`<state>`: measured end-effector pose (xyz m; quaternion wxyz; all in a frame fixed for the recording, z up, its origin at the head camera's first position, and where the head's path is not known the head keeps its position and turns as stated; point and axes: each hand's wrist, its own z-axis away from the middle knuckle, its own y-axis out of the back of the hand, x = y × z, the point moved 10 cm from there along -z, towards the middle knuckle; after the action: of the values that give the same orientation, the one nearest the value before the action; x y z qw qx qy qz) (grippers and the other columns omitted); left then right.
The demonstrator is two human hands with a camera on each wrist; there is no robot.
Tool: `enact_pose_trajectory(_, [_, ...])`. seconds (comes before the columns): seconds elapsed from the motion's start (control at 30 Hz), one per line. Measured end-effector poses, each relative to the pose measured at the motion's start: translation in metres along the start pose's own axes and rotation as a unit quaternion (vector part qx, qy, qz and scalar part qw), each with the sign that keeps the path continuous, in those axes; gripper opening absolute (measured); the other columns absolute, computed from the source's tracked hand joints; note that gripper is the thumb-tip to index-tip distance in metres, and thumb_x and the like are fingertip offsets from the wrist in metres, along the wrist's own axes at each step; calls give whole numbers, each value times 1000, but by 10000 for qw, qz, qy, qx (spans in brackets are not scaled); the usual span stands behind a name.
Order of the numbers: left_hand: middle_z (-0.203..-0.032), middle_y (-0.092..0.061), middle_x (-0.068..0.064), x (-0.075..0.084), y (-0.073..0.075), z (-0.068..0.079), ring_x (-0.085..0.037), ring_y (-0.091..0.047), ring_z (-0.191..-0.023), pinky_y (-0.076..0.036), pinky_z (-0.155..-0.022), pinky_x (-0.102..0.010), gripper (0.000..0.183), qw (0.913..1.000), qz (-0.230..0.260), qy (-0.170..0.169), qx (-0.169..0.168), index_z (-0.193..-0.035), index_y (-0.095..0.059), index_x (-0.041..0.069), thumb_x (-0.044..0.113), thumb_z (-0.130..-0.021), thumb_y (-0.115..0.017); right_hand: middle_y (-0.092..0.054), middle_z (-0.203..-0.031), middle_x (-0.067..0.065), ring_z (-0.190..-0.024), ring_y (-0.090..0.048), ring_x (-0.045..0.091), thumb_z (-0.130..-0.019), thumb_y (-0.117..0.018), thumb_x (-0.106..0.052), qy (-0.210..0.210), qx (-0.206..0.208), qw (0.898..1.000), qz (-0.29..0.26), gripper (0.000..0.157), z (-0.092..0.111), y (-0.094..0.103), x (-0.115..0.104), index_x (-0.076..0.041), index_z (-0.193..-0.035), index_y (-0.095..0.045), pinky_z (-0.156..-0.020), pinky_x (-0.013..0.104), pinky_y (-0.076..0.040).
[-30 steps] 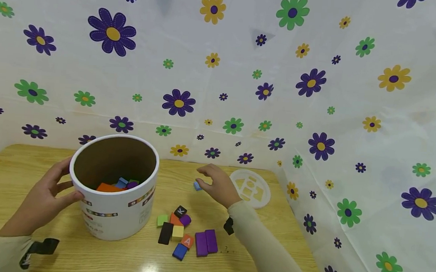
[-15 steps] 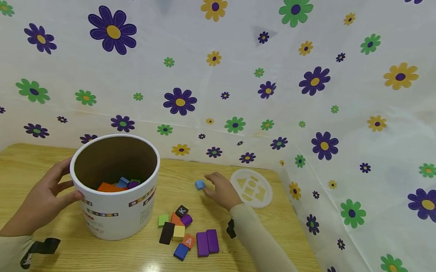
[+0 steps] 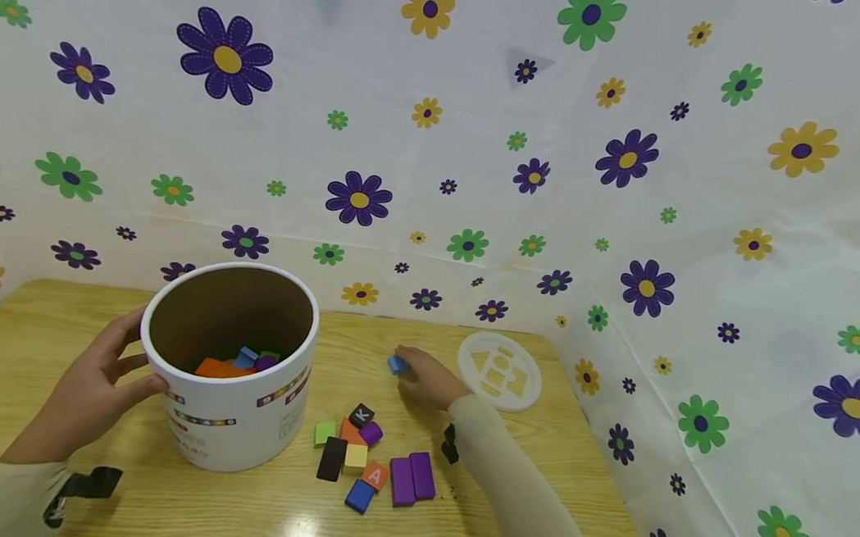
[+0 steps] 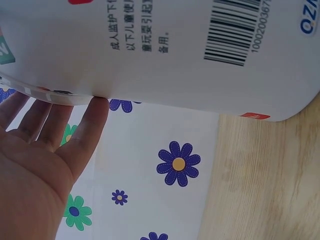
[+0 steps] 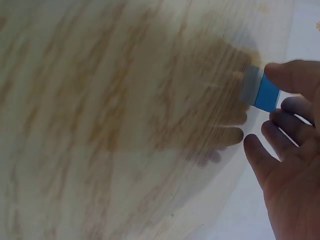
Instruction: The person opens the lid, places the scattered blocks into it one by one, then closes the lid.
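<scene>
My left hand (image 3: 90,387) grips the side of a white bucket (image 3: 243,421), its fingers and thumb spread round the outer wall just below the rim. Inside lie orange, blue, green and purple blocks (image 3: 226,368). In the left wrist view, the fingers touch the bucket (image 4: 165,65) near its rim. Farther right, my right hand (image 3: 430,379) pinches a small light-blue block (image 3: 397,365) close over the table. The right wrist view has the thumb against the blue block (image 5: 268,92), with the other fingers behind and below it.
Between bucket and right arm lies a group of loose blocks, including a black one (image 3: 332,460), a blue one (image 3: 360,496) and a purple pair (image 3: 413,478). A white lid with shape cut-outs (image 3: 468,378) lies beyond the right hand. A flower-printed sheet (image 3: 383,68) hangs behind the table.
My right hand has come down to the light-blue block and its fingers have closed round it. The left hand stays on the bucket; the view has shifted slightly.
</scene>
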<state>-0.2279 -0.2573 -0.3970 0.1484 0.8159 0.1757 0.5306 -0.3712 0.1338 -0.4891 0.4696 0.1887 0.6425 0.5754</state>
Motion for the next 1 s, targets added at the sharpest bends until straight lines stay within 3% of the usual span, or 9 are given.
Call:
enact_pose_trajectory(0.3, [-158,-38,11,2,-2,0,1,-37,-128,-39,-92,2,90,10000,34,-28,3,-164,-28,25,2,-92,-76,-55,-144,19,-134,-53,34,-103,-63,-16,-270,69,9993,244,53,-1,0,7,0,-152,-47,-116,44,-44])
enact_pose_trajectory(0.53, [-158,-38,12,1,-2,0,2,-37,-128,-40,-90,2,89,10000,37,-83,6,-164,-28,23,2,-92,-76,-66,-123,12,-115,-64,28,-99,-69,-21,-336,507,9971,463,40,1,8,11,-3,-135,-65,-105,41,-53])
enact_pose_trajectory(0.77, [-158,-38,12,0,-1,0,2,-37,-128,-40,-91,2,89,10000,40,-75,17,-164,-28,23,1,-93,-76,-72,-119,8,-114,-67,26,-99,-72,-25,-604,703,9951,346,30,9,13,16,-7,-123,-73,-103,40,-54])
enact_pose_trajectory(1.0, [-158,-37,10,-1,-1,1,2,-37,-128,-40,-91,2,88,10000,20,-20,0,-165,-27,24,3,-94,-75,-76,-115,5,-109,-70,24,-97,-75,-28,-615,588,9940,689,29,20,19,6,-10,-119,-77,-99,40,-57])
